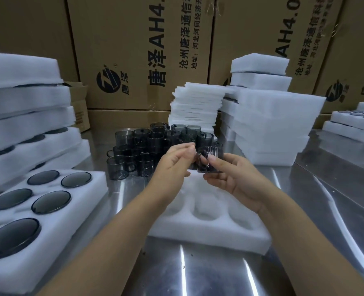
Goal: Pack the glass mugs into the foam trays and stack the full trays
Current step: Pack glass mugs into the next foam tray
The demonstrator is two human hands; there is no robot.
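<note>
Her left hand (pixel 174 162) and right hand (pixel 237 178) together pinched a smoky glass mug (pixel 209 159) above the empty foam tray (pixel 211 232), packing barely begun, and next, I reckoned, came lowering it squarely into a pocket.

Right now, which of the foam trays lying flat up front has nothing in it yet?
The tray in the middle: its pockets are bare white. The tray on the left has dark glass in every visible pocket.

Head-worn view, close, forward and down
</note>
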